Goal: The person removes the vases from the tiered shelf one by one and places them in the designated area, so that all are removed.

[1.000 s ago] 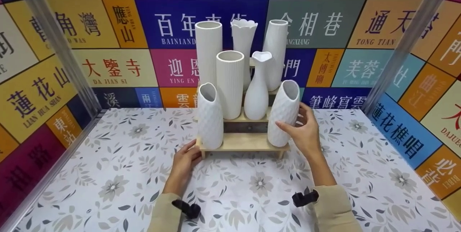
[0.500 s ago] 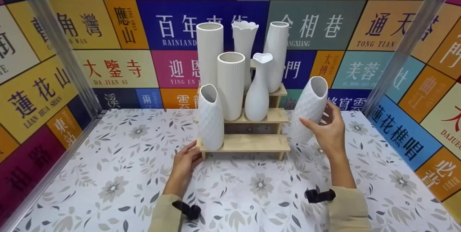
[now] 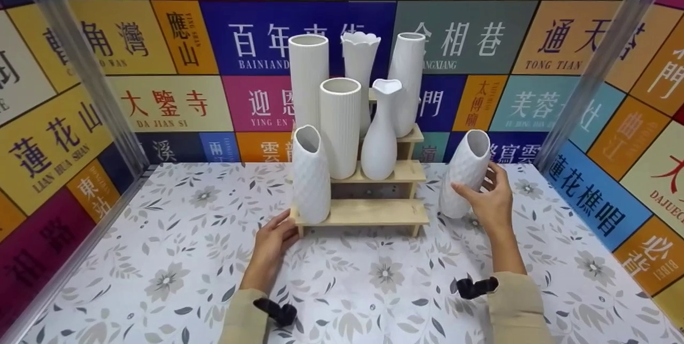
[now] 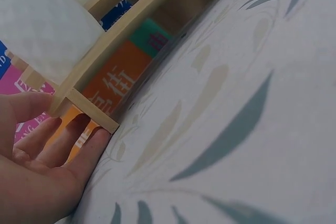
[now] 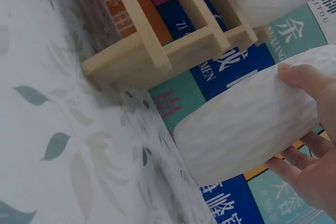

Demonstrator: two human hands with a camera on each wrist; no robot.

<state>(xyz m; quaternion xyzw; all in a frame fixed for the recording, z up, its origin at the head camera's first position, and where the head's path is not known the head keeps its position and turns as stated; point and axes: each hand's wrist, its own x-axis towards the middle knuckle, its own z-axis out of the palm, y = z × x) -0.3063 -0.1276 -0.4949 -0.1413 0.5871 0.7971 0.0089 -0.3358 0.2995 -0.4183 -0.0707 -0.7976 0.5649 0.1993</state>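
Observation:
My right hand (image 3: pixel 492 200) grips a white vase (image 3: pixel 464 176) with a slanted mouth and dimpled surface, thumb on the near side and fingers behind. The vase leans slightly, its base at the tabletop right of a tiered wooden stand (image 3: pixel 374 213). In the right wrist view the vase (image 5: pixel 252 121) lies between thumb and fingers, apart from the stand. My left hand (image 3: pixel 272 242) holds the stand's front left corner; in the left wrist view the thumb is at the shelf end and the fingers at the leg (image 4: pixel 93 111). A matching white vase (image 3: pixel 311 178) stands on the lowest shelf's left end.
The middle shelf bears a ribbed cylinder vase (image 3: pixel 340 130) and a narrow-necked vase (image 3: pixel 380 141). Behind them stand a tall cylinder vase (image 3: pixel 309 77), a scalloped vase (image 3: pixel 360 66) and a tapered vase (image 3: pixel 409 82). A leaf-patterned cloth (image 3: pixel 385 274) covers the table; lettered panels surround it.
My right hand has lifted the slanted-mouth vase off the right end of the lowest shelf, carried it right, and lowered it to the tabletop. The left hand has stayed at the stand's corner.

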